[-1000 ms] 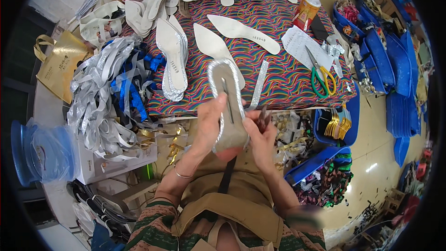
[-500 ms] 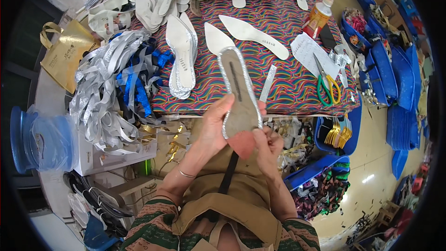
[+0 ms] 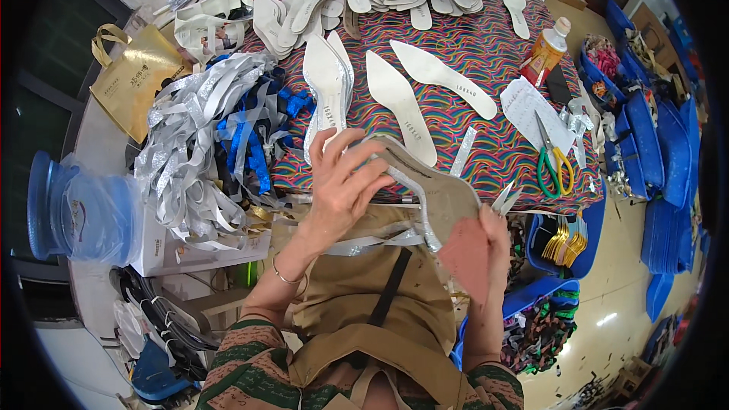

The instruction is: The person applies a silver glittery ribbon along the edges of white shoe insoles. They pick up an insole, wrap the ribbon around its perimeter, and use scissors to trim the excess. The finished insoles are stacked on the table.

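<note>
My left hand (image 3: 345, 186) has its fingers bent over the upper end of a shoe insole (image 3: 425, 175). This insole shows a grey-brown underside, a glittery silver edging and a reddish-pink patch (image 3: 465, 254) at its lower end. My right hand (image 3: 495, 247) grips the patch end, its fingers partly hidden behind the insole. Two pointed metal blades (image 3: 507, 199), like small scissors, stick out beside the right hand's fingertips; their handles are hidden. A silver strip (image 3: 372, 241) stretches across above my lap, near my left wrist; where its ends go is unclear.
White insoles (image 3: 399, 110) lie on the patterned tabletop (image 3: 486, 45), with a heap behind. Silver ribbons (image 3: 190, 159) pile up at the left. Scissors (image 3: 554, 163), paper (image 3: 535, 110) and a bottle (image 3: 548, 49) are at the right. Blue bins (image 3: 645, 133) stand beyond.
The insole has tilted, its patch end swinging right. My left hand has moved up to the other end. The metal blades and silver strip have come into sight.
</note>
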